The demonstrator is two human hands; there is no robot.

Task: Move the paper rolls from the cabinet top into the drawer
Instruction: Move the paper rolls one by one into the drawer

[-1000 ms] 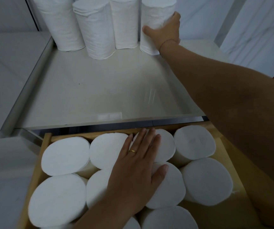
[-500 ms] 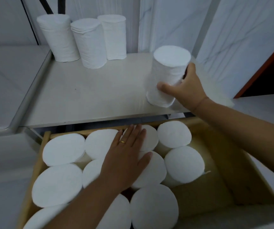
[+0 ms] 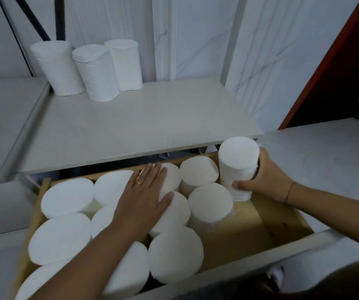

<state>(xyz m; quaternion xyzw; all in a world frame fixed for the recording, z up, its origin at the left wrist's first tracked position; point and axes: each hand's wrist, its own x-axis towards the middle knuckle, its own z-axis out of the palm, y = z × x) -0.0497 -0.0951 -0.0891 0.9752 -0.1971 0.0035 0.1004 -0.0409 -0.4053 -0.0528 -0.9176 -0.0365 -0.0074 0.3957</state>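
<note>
White cabinet top [image 3: 144, 124]; marble-veined wall [image 3: 196, 40] behind.

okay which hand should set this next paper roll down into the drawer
Right. The right hand already grips the upright roll over the drawer's bare right side. The left hand lies flat on the packed rolls, steadying them.

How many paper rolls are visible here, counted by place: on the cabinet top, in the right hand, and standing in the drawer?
Top rolls on the cabinet top: 3
Held roll in the right hand: 1
Stored rolls standing in the drawer: 11
Total: 15
</note>
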